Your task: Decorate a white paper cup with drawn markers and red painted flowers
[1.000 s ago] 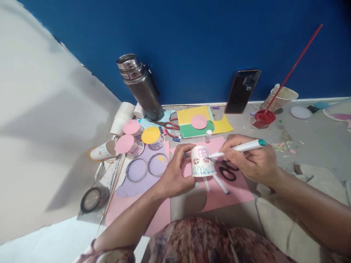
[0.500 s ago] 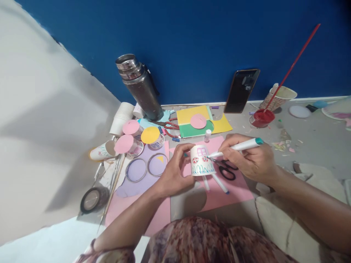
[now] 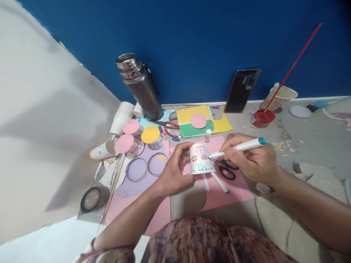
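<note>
Cup (image 3: 202, 159) tilted slightly since, left hand (image 3: 172, 174) gripping, marker (image 3: 238, 148) tip touching

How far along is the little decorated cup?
Done, by the look of it: the paper cup already carries a pink window, two red flower-like blobs and a row of blue-green grass strokes. In hand: the left hand holds it upside down while the right hand puts the marker tip to its side by the flowers. Left: its other sides are hidden, so I cannot tell.

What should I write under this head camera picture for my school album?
Left hand holds a decorated paper cup upside down while the right hand touches a marker to it.
</note>
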Motion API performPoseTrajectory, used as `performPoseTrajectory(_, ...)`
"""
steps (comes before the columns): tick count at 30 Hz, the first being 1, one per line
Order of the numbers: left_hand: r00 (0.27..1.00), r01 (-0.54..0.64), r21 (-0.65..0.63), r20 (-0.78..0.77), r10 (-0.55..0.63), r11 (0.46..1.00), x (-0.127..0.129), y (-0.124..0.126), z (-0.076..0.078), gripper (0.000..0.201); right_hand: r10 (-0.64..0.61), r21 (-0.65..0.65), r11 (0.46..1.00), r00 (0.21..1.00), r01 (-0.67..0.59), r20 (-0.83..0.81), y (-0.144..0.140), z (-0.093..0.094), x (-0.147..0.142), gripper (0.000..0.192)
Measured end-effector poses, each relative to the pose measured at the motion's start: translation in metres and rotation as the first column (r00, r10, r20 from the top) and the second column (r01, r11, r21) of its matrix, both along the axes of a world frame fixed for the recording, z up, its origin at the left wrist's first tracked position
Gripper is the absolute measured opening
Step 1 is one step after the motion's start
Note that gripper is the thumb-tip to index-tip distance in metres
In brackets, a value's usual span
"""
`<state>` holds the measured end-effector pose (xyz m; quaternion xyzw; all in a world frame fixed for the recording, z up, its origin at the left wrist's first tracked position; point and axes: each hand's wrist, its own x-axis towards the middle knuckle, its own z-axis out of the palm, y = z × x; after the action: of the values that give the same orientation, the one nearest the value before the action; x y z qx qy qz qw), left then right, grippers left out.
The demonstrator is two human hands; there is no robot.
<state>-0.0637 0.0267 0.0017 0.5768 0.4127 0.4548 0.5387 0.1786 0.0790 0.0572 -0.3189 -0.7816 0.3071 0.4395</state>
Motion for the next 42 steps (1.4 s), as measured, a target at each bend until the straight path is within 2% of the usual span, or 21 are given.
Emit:
performPoseTrajectory(11, 1.000, -0.001, -0.012, 0.016, 0.001, 1.000, 0.000, 0.000, -0.001, 0.072, 0.029, -0.030, 0.999, 1.000, -0.029, -0.005, 0.000, -0.003, 0.000, 0.019)
performPoseTrajectory(16, 1.000, -0.005, -0.002, -0.006, 0.005, 1.000, 0.000, 0.000, 0.000, 0.072, 0.002, -0.058, 0.998, 0.999, -0.004, -0.033, -0.001, -0.002, 0.001, 0.021)
performPoseTrajectory(20, 1.000, 0.011, 0.009, -0.007, -0.011, 1.000, 0.001, 0.001, 0.003, 0.070, 0.048, -0.054, 0.997, 0.999, -0.049, -0.021, -0.002, 0.001, -0.001, 0.018)
performPoseTrajectory(31, 0.998, 0.020, 0.029, -0.058, -0.018, 0.999, 0.000, 0.001, 0.008, 0.071, 0.067, -0.029, 0.997, 0.998, -0.067, -0.013, -0.001, 0.000, -0.004, 0.017)
performPoseTrajectory(42, 0.992, 0.011, 0.027, -0.129, -0.007, 1.000, 0.001, 0.000, 0.012, 0.068, 0.060, -0.088, 0.994, 0.998, -0.059, 0.008, -0.004, -0.002, -0.005, 0.017)
